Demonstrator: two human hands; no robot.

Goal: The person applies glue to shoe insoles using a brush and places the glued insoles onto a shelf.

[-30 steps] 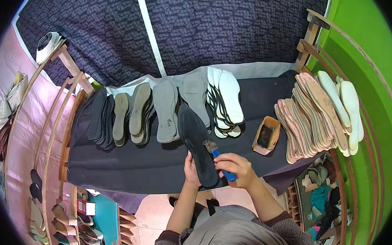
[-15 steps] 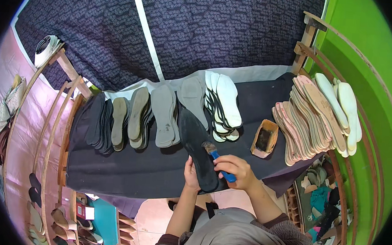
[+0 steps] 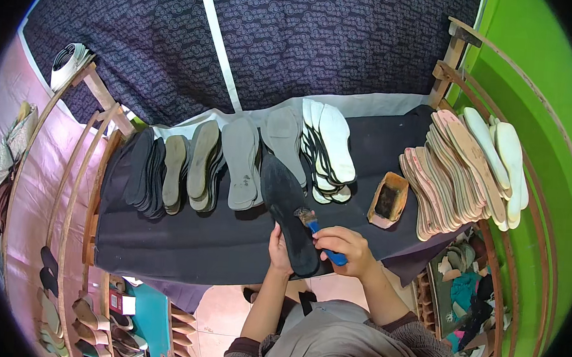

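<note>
The sole is black, the brush handle blue, the wall green, and the dark curtain has pale swirls.

No words, numbers or signs can be read with certainty. Small reddish marks that may be print run along the edge of the pink insoles stacked at the right end of the dark cloth-covered surface, and faint marks show on the tan insole lying on top there, all too small to make out. The red-and-white box at lower left has a small patch like a label, its content illegible.
</note>
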